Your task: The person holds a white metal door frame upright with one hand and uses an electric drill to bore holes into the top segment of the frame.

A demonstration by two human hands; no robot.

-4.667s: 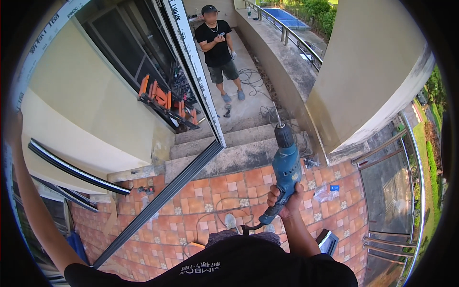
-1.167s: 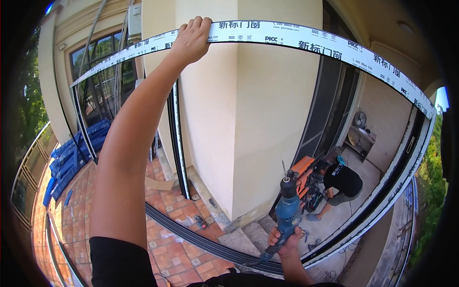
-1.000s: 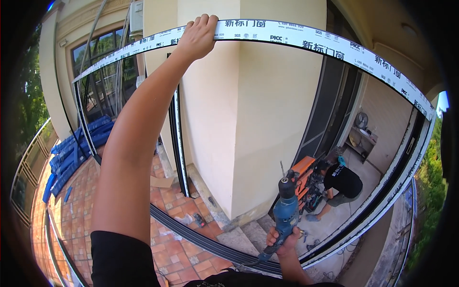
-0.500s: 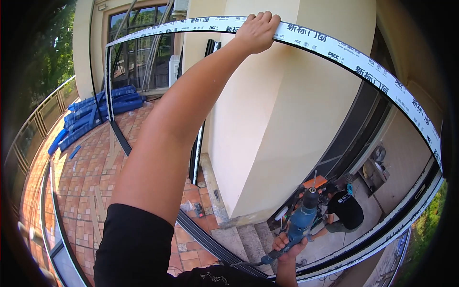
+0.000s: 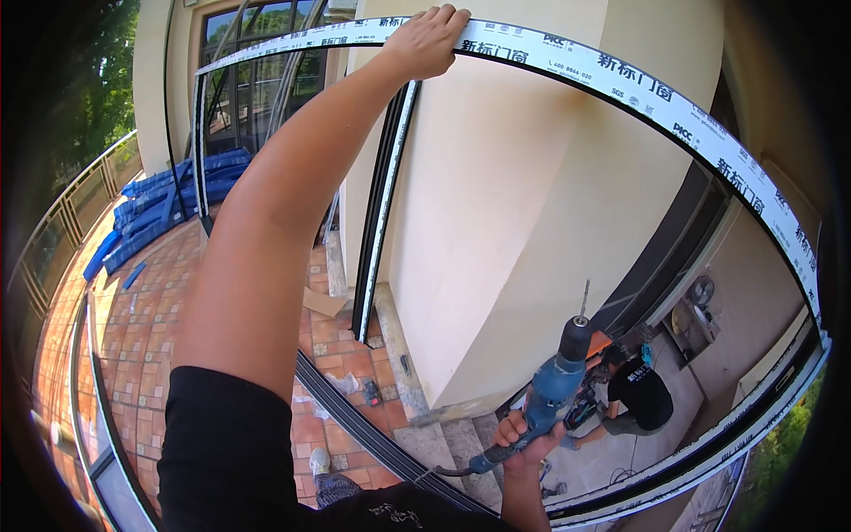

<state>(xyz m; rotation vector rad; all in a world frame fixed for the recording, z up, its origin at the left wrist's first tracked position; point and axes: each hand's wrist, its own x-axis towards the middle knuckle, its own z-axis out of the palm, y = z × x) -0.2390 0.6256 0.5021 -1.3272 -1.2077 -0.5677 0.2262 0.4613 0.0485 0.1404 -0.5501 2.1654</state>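
I am gripping the handle of a blue power drill (image 5: 554, 390) in my right hand (image 5: 523, 434), fingers wrapped tight around it down by my waist, its bit (image 5: 583, 297) pointing upward. My left hand (image 5: 430, 37) is reaching high overhead and clamping over the top rail of a large window frame (image 5: 674, 106), a dark metal profile covered in white protective film. My fingers are curling over its upper edge while my left arm is stretching diagonally across the view.

Below me, the frame's lower rail is running across a terracotta tiled floor (image 5: 142, 328) and concrete steps (image 5: 461, 443). Just beyond my drill, another person (image 5: 634, 395) in a black shirt is crouching on the lower level beside an orange tool case (image 5: 598, 341). A cream wall (image 5: 496, 222) is rising behind the frame. Farther off to the left, blue-wrapped profiles (image 5: 151, 204) are lying stacked on the tiles near a railing (image 5: 62, 222), with glazed doors behind them.
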